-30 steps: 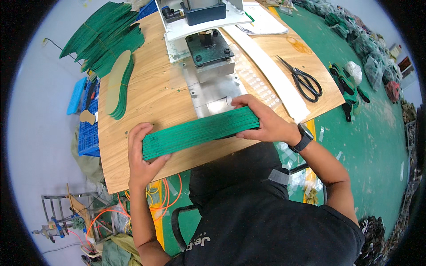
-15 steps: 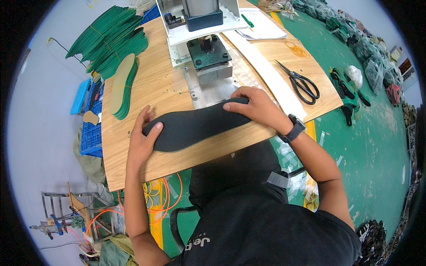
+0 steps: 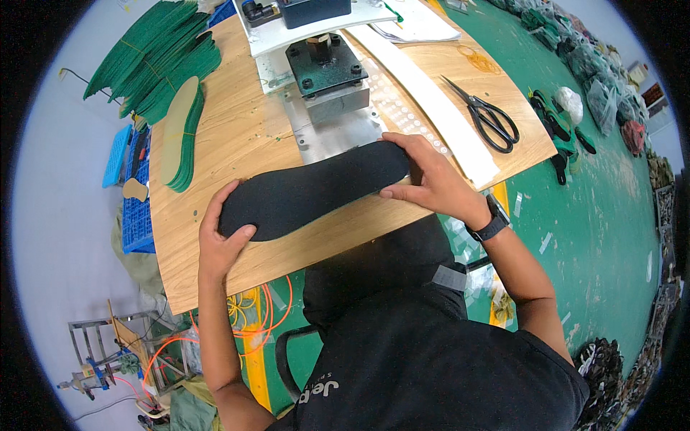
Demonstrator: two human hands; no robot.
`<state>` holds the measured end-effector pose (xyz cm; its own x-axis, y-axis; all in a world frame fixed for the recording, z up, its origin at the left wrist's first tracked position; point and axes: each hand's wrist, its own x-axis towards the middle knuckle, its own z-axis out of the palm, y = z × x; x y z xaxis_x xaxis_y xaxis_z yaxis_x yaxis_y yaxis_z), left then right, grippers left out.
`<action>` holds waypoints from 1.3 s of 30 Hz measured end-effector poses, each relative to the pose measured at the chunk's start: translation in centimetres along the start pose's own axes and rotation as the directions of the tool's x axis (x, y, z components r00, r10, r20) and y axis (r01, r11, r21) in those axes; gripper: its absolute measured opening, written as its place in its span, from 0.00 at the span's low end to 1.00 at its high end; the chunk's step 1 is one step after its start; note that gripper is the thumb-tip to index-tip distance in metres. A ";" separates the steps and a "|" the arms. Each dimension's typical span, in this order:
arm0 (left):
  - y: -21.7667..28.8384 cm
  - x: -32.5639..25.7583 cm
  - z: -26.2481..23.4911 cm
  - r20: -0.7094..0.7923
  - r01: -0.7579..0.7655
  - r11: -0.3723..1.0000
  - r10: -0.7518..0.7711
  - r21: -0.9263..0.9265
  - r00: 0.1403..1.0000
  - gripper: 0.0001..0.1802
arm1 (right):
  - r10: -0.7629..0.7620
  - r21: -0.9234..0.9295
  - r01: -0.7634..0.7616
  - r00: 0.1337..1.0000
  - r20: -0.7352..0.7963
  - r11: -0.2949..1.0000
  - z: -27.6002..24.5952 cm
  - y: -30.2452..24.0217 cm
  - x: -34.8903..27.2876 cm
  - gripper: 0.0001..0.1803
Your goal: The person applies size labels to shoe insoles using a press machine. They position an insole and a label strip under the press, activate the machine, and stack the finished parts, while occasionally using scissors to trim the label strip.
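Left hand (image 3: 219, 241) and right hand (image 3: 431, 183) each pinch one end of the black insole stack (image 3: 313, 190), held flat on the wooden workbench (image 3: 237, 136) below the press (image 3: 323, 68).

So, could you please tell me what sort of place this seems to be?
Probably a shoe-insole workshop: both hands hold a stack of black insoles at a wooden bench before a small press, with green insole stacks beside it.

1. We see no screens or signs anywhere around the press machine (image 3: 325, 68).
2. Right of the press machine, on the green floor: a row of clear plastic bags (image 3: 602, 86) with dark contents, plus one white bag (image 3: 570, 100).
3. Just behind the press machine, on the table: white paper sheets (image 3: 417, 25), print unreadable.
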<state>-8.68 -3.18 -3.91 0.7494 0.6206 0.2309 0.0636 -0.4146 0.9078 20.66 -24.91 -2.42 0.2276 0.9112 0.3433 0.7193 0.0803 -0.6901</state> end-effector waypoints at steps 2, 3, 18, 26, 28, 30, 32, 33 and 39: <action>-0.1 -0.1 0.0 0.005 -0.003 1.000 0.003 -0.014 1.000 0.45 | 0.000 -0.003 0.000 1.000 -0.005 1.000 0.0 0.1 0.1 0.39; 0.0 0.0 0.0 0.007 -0.037 0.999 0.037 0.015 0.999 0.47 | -0.010 -0.008 0.010 1.000 -0.014 1.000 0.1 0.3 0.0 0.38; -1.1 -0.4 -1.6 0.073 -0.016 0.997 0.010 0.073 0.997 0.62 | 0.024 -0.012 -0.025 0.998 -0.056 1.000 0.4 -0.2 -0.6 0.41; 0.5 -0.8 -0.5 -0.052 0.138 0.944 -0.128 0.299 0.990 0.70 | 0.004 -0.180 -0.012 0.999 -0.048 0.984 0.3 0.0 -1.2 0.37; 0.6 -0.5 -0.5 -0.033 0.124 0.945 -0.119 0.302 0.992 0.70 | -0.041 -0.197 0.032 0.998 -0.042 0.980 0.5 0.3 -0.8 0.35; 0.4 -0.3 -1.0 -0.026 0.100 0.941 -0.097 0.323 0.995 0.70 | -0.027 -0.181 0.017 0.998 -0.056 0.983 0.9 0.1 0.5 0.33; -0.5 0.8 -1.9 -0.030 0.066 0.934 -0.059 0.351 0.998 0.70 | -0.013 -0.163 0.003 0.998 -0.064 0.987 1.5 0.3 2.0 0.32; -0.4 1.6 -2.1 -0.004 0.012 0.939 -0.011 0.344 1.000 0.71 | -0.004 -0.155 -0.008 0.997 -0.072 0.988 1.8 0.7 2.7 0.32; -1.3 4.1 -2.9 -0.001 0.006 0.975 -0.006 0.222 1.000 0.70 | 0.004 -0.200 -0.027 0.993 -0.116 0.979 2.3 0.9 4.7 0.30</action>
<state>-7.59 1.91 -3.14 0.7486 0.6236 0.2253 0.2128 -0.5478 0.8091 20.86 -19.64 -2.95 0.3050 0.8584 0.4124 0.8296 -0.0268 -0.5577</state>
